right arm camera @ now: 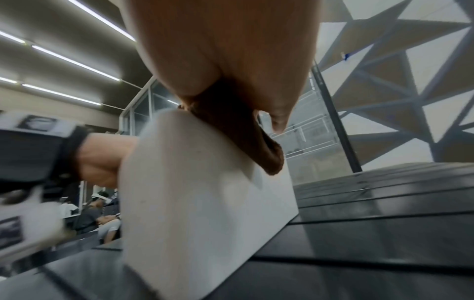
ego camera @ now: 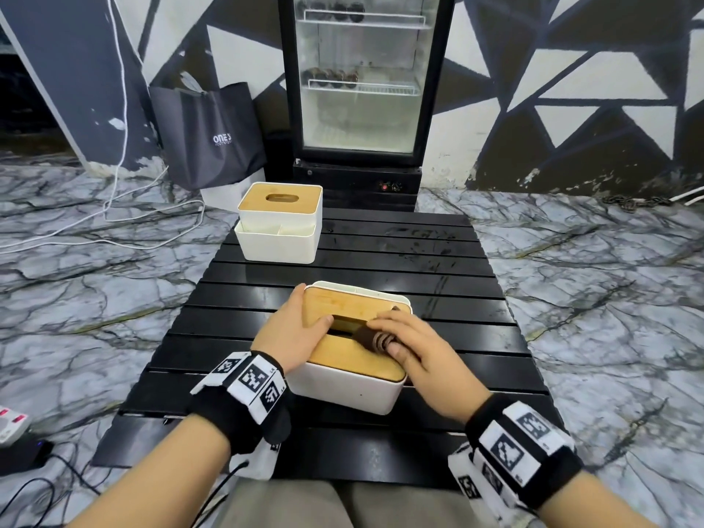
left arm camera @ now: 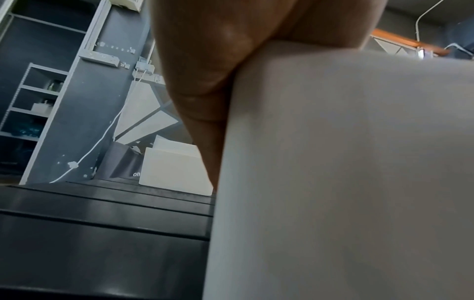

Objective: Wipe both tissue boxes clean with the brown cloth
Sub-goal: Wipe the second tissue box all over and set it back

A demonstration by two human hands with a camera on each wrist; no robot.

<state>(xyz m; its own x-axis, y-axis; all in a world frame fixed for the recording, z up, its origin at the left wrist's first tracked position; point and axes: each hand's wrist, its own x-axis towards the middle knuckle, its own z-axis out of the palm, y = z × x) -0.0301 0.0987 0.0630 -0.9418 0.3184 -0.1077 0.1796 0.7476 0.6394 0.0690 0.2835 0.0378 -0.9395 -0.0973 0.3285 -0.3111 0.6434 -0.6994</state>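
Observation:
The near tissue box [ego camera: 350,386], white with a wooden lid, sits mid-table. My left hand [ego camera: 301,329] grips its left end, thumb on the lid beside the slot; in the left wrist view the palm [left arm camera: 205,71] lies against the white side [left arm camera: 333,162]. My right hand [ego camera: 415,348] holds the bunched brown cloth [ego camera: 375,337] pressed on the lid's right half. In the right wrist view the cloth [right arm camera: 243,138] hangs over the box's edge [right arm camera: 192,192]. The far tissue box [ego camera: 280,222] stands untouched at the table's back left.
The black slatted table [ego camera: 419,261] stands on a marbled floor. A glass-door fridge [ego camera: 362,89] rises just behind it, with a dark bag [ego camera: 209,135] to its left. White cables [ego camera: 114,207] trail on the floor at left, and a power strip [ego camera: 11,421] lies lower left.

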